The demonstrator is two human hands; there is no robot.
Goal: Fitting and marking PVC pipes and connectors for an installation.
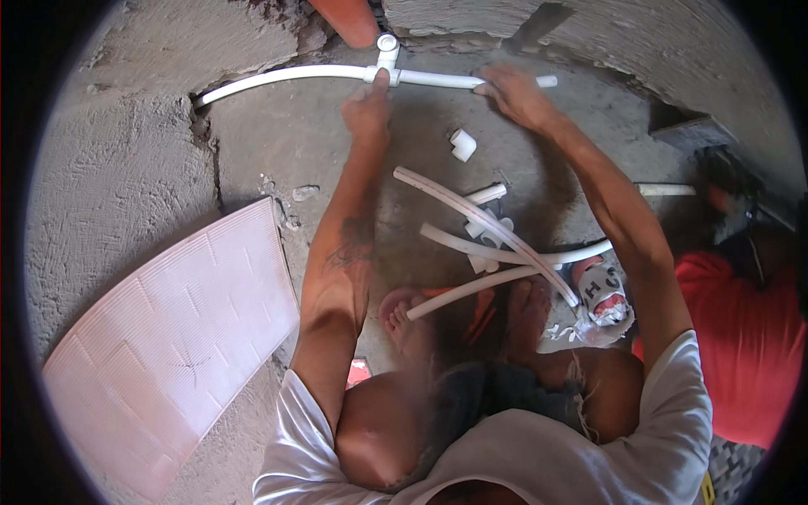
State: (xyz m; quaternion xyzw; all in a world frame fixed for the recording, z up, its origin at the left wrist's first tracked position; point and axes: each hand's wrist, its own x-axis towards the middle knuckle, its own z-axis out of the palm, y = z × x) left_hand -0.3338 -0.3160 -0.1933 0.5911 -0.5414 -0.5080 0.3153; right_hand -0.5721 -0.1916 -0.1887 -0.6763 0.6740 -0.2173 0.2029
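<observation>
A white plastic pipe (290, 76) runs along the foot of the far wall, out of a hole in the left wall. Partway along it sits a white tee fitting (386, 61), with a round-mouthed elbow on its upward branch. My left hand (368, 109) is closed on the tee, thumb laid over it. Farther right, my right hand (515, 94) grips the same pipe, whose free end pokes out past the fingers. A loose white elbow fitting (462, 146) lies on the concrete between my arms.
Several cut pipe lengths (454, 200) cross over white fittings (482, 225) near my feet. Beside them stands a can (601, 291) in a torn wrapper. A pink ribbed panel (181, 345) lies left, red cloth (741, 337) right. An orange pipe (349, 21) meets the far wall.
</observation>
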